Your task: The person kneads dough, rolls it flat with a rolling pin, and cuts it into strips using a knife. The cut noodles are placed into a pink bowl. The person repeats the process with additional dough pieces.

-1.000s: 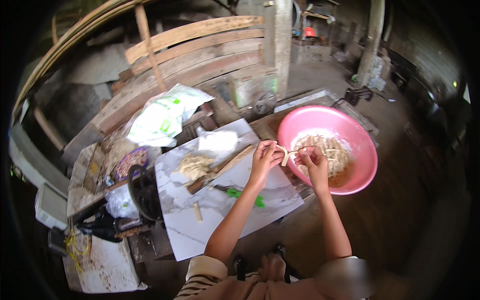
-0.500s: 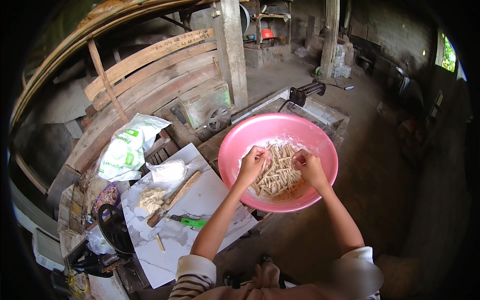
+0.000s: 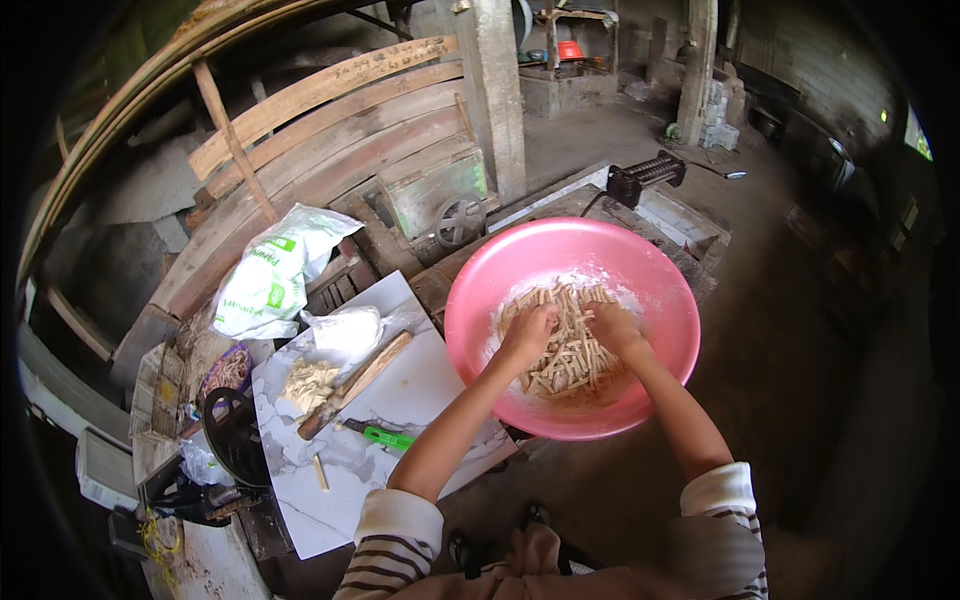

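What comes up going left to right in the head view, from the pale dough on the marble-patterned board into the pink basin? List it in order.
Pale dough → green-handled cutter → pink basin's near-left wall → left hand → right hand.

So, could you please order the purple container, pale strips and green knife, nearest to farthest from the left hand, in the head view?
1. Pale strips, at the left hand, in the pink basin.
2. Green knife, left, on the white board.
3. Purple container, far left, beyond the board.
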Motion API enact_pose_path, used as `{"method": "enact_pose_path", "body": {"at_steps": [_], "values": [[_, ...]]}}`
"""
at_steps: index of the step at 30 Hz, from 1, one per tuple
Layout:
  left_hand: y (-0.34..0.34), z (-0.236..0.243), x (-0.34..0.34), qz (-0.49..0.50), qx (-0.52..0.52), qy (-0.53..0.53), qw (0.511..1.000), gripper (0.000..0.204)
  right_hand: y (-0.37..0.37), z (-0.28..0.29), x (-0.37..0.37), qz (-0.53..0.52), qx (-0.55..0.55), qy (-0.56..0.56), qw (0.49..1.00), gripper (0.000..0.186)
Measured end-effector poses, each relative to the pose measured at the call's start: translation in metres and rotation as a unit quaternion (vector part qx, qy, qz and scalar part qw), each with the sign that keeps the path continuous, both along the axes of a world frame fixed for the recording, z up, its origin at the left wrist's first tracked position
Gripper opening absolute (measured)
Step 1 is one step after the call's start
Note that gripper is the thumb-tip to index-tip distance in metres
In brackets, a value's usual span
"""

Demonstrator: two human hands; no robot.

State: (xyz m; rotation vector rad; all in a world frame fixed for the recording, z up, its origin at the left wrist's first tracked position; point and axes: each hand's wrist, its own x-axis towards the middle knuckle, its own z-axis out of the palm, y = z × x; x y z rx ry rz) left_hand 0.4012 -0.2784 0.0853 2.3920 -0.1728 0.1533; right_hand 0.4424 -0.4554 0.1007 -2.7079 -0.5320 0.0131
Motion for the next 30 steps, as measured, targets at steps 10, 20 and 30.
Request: {"method": "enact_pose_path", "body": {"at_steps": [10,20,30], "values": [[0.088,0.057,-0.195,0.196,-0.237,-0.196,0.931,0.008,0.108,0.089,-0.175,0.221,0.303,0.021,0.927,0.015],[0.215,-0.009,-0.382,0.434,-0.057,-0.218,0.872,0.012,0.282,-0.012,-0.255,0.434,0.263,0.287,0.813,0.017],[0.300,-0.091,-0.399,0.383,0.057,-0.119,0.914,0.031,0.374,-0.128,-0.277,0.391,0.241,0.055,0.886,0.025]]}}
